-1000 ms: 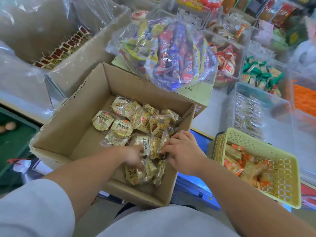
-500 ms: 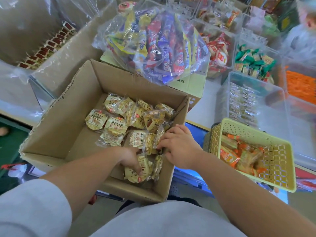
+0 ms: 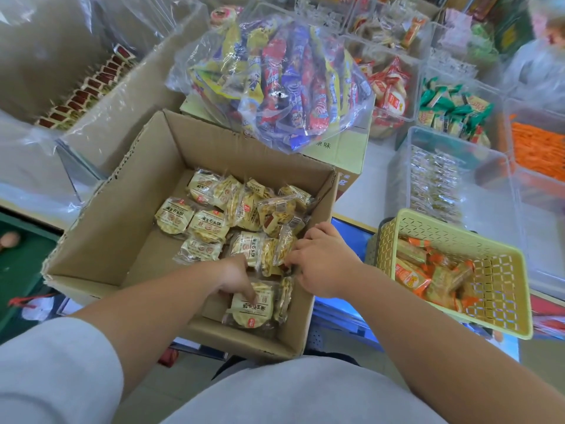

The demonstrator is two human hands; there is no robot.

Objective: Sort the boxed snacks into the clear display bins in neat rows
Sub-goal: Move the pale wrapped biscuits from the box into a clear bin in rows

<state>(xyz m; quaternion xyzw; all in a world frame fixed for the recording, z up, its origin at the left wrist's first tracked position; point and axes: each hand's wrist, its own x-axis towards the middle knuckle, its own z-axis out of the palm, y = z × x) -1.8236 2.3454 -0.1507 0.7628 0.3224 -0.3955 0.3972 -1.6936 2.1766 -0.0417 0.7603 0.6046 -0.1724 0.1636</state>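
An open cardboard box in front of me holds several yellow wrapped biscuit packs. Both my hands are inside its near right corner. My left hand curls its fingers over one pack lying flat near the box's front wall. My right hand has its fingers curled around a bunch of packs standing on edge. A clear display bin with small wrapped snacks in rows stands at the right, beyond the yellow basket.
A yellow plastic basket with orange snack packs sits right of the box. A big clear bag of colourful snack bars lies on a carton behind it. More clear bins with red, green and orange snacks line the far right. A lined carton with red packets is far left.
Both hands stay in the box's near right corner. The left fingers have pressed further down onto the flat pack. The view has shifted slightly.
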